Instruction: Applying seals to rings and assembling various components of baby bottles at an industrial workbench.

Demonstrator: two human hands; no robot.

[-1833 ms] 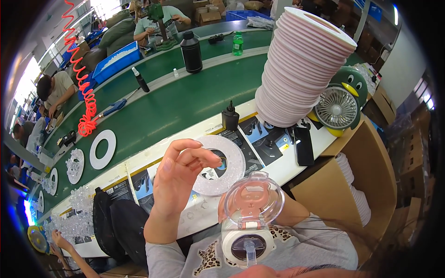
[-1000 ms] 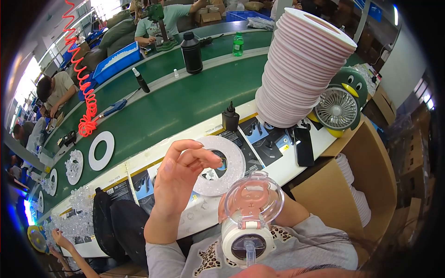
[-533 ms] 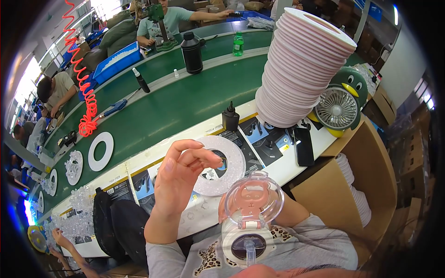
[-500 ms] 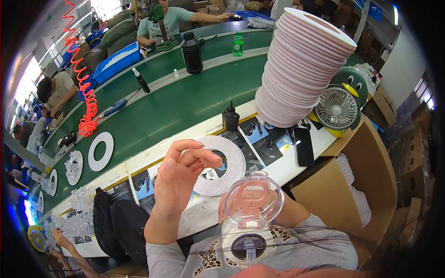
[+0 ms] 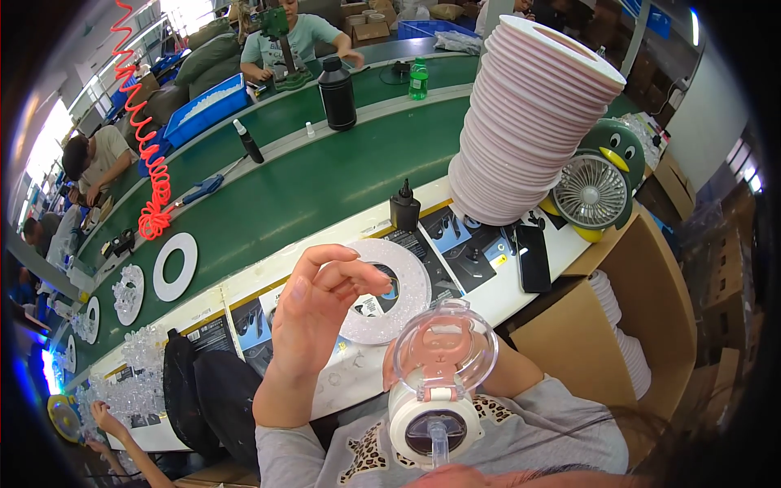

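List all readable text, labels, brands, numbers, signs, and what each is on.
Wording not transcribed; print shows here:
Blue-and-black printed panels on the white bench: lettering, mostly too small to read.
Co-worker's pale green shirt: dark lettering, partly hidden.
Green bottle: label too small to read.

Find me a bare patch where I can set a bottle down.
The middle of the green belt looks free, between the white ring on the left, the tall white stack on the right and the small black bottle on the near side. The bench is crowded: clear plastic pieces at left, the speckled ring partly behind the left hand, the phone at right.
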